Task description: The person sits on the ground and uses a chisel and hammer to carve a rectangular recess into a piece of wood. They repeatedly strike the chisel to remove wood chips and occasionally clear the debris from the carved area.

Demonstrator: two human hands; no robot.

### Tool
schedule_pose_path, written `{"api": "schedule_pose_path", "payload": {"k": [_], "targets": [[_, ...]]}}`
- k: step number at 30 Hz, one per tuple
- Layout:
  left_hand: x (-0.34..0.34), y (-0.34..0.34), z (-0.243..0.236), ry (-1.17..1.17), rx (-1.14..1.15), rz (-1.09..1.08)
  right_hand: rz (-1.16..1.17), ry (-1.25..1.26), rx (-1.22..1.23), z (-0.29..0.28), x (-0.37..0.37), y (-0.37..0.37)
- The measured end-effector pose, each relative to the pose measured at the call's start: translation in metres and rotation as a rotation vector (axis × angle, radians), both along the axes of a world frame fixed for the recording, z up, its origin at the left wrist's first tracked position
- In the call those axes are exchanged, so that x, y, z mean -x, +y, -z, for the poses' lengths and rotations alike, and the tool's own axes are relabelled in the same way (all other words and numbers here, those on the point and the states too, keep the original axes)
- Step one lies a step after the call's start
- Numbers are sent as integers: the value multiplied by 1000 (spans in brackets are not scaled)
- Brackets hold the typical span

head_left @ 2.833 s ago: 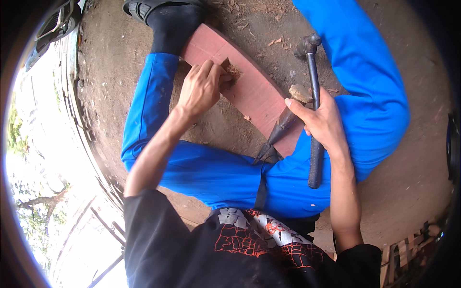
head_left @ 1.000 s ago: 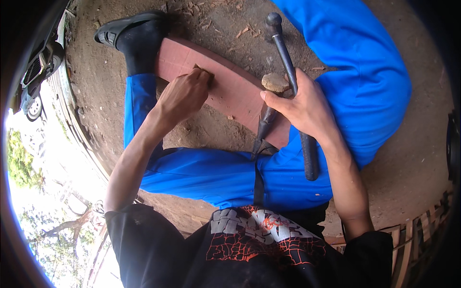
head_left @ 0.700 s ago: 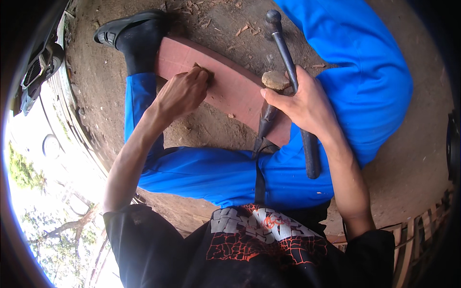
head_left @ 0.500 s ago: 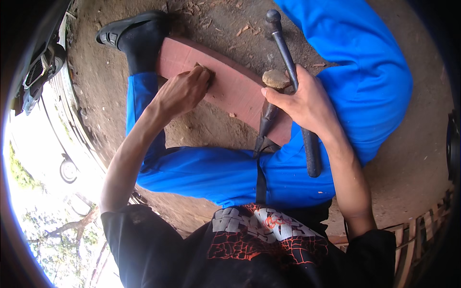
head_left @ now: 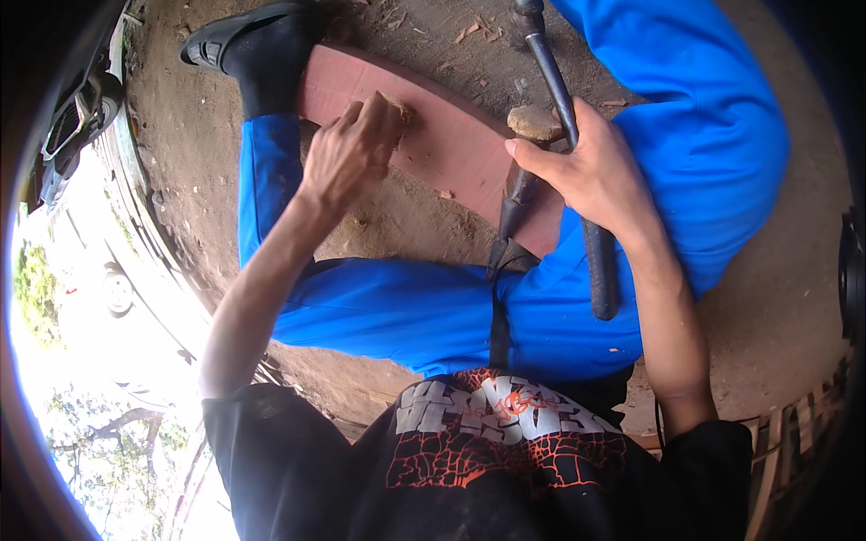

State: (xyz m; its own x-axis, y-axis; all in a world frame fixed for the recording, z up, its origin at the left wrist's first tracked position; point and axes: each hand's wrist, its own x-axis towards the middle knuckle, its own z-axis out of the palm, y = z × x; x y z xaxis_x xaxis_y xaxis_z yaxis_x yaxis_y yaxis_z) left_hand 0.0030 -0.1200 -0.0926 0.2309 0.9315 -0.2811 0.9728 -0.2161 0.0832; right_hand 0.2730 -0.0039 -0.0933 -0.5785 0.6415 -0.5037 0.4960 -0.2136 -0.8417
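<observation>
At far left, beyond a bright, washed-out opening, part of a vehicle (head_left: 68, 135) shows. Next comes the left foot in a black shoe (head_left: 257, 41), its ankle just beside the far end of a thick reddish board (head_left: 460, 162); the blue trousers (head_left: 388, 311) flank the board on both sides, the near end meeting the right leg, a placing that probably keeps it from sliding. The board lies slantwise over the dirt ground (head_left: 361, 230), between the legs. The left hand (head_left: 350, 153) reaches over it, fingers bent and drawn together at a rough-edged notch (head_left: 404, 113); their tips are hidden, so I cannot tell whether they pinch anything. That curled shape would suit feeling or picking inside a small hollow. A small chip (head_left: 445, 194) sits at the board's lower edge. Further right, the right hand (head_left: 597, 171) has its fingers wrapped around a dark hammer (head_left: 553, 83), head pointing away from the body, with the thumb across a wooden-handled chisel (head_left: 512, 209) whose metal end points back toward the lap. Both tools appear bundled in one grip, likely to leave the left hand free. Wooden slats (head_left: 767, 460) stand at lower right.
</observation>
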Motion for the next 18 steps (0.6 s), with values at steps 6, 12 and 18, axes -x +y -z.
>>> {"api": "schedule_pose_path", "payload": {"k": [6, 12, 18], "targets": [[-26, -2, -14, 104, 274, -287, -22, -31, 13, -3, 1, 2], [-17, 14, -16, 33, 402, -345, -1, -14, 1, -6, 1, 3], [-28, 11, -10, -95, 248, -700, -56, -158, 18, -1, 1, 2]]}}
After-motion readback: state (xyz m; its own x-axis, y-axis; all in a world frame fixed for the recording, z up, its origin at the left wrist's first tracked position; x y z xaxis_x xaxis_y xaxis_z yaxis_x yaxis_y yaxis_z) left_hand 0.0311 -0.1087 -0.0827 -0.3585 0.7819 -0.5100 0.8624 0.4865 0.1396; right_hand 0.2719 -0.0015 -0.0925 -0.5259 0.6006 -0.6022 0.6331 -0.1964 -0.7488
